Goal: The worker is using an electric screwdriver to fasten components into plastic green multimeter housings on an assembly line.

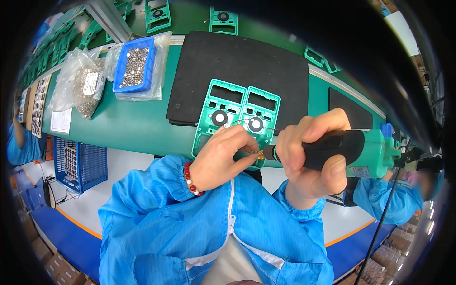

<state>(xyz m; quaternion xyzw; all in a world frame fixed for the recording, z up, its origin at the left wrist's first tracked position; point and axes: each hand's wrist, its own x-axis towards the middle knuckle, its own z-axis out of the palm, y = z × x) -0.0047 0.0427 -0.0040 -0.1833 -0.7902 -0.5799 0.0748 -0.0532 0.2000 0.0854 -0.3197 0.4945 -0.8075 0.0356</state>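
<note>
My right hand point(313, 156) is wrapped round a green and black electric screwdriver point(377, 152), held level with its tip pointing left. Close to that tip, my left hand point(225, 154) pinches with thumb and forefinger; a small gold-coloured piece point(261, 155) shows there, too small to name for certain. Below and behind the hands, two green plastic housings lie side by side: a left housing point(212, 102) and a right housing point(270, 104). Each has a rectangular opening at the top and a round speaker in the middle. A thin red wire runs across them. My left hand hides part of their lower ends.
Under the housings' far part lies a black mat point(237, 57). To its left stand a blue tray point(151, 61) of small metal parts and a clear bag point(85, 90) of similar parts. More green housings point(158, 16) lie beyond. A co-worker's blue sleeve point(384, 197) is at the right.
</note>
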